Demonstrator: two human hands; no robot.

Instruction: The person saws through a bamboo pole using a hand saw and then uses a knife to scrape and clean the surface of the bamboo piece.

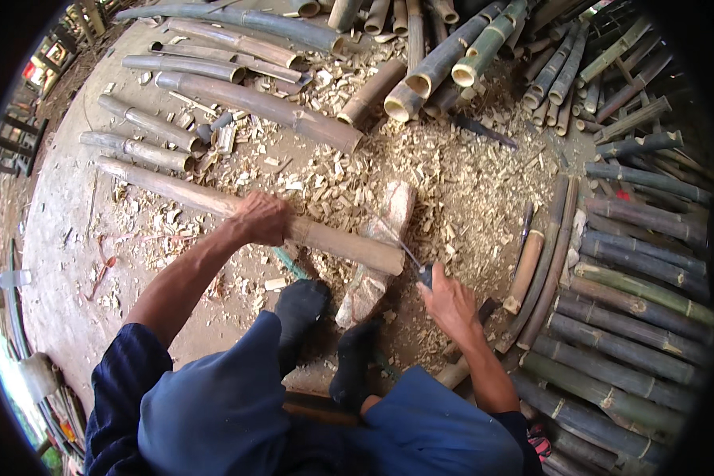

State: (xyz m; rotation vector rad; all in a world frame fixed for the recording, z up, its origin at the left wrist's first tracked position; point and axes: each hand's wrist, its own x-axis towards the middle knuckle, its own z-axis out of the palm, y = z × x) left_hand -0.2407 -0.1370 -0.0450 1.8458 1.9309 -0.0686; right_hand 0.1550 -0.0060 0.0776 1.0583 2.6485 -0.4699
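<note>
My left hand (263, 218) is wrapped round a long brown bamboo pole (345, 245), which slants from the upper left down toward the middle. Near its right end the pole lies across a pale, rough block (362, 295) that could be stone or wood. In my right hand (451, 308) is the dark handle of a knife (425, 275). Its thin blade points up and left, right beside the pole's end; whether it touches the bamboo I cannot tell. My feet, in dark socks, are on either side of the block's near end.
Wood chips (468, 182) cover the ground ahead. Cut bamboo lengths (262, 105) lie at the upper left, and thick bamboo ends (411, 94) jut in from the top. A row of bamboo poles (627, 337) fills the right side. A dark blade (484, 131) rests on the chips.
</note>
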